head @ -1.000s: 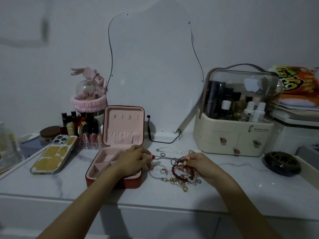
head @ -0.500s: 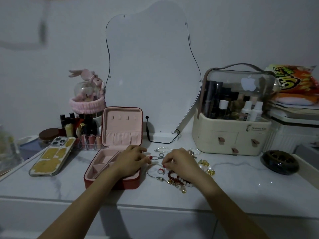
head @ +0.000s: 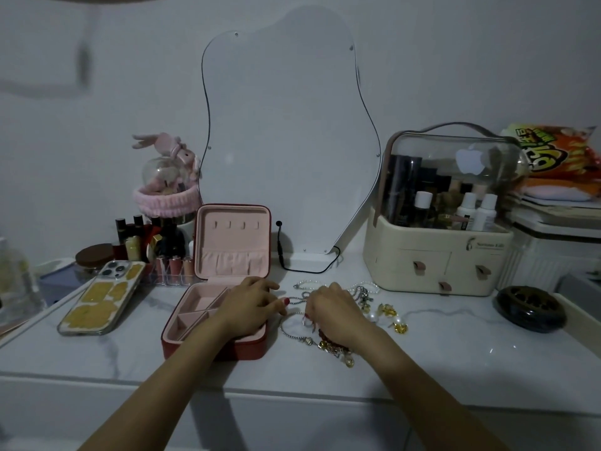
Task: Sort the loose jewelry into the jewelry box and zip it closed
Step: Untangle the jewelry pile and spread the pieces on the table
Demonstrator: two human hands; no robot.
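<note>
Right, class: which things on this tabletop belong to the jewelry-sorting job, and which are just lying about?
Belong to the job:
jewelry box, open
loose jewelry
pearl and gold earrings

Just lying about:
phone
mirror
cosmetics organizer
lipsticks
snack bag

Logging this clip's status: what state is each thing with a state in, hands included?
jewelry box: open, lid upright, visible compartments empty.
loose jewelry: lying on the table, outside the box.
left hand: resting on the box, fingers curled.
right hand: over the jewelry; grip hidden.
cosmetics organizer: drawers shut.
phone: face down.
</note>
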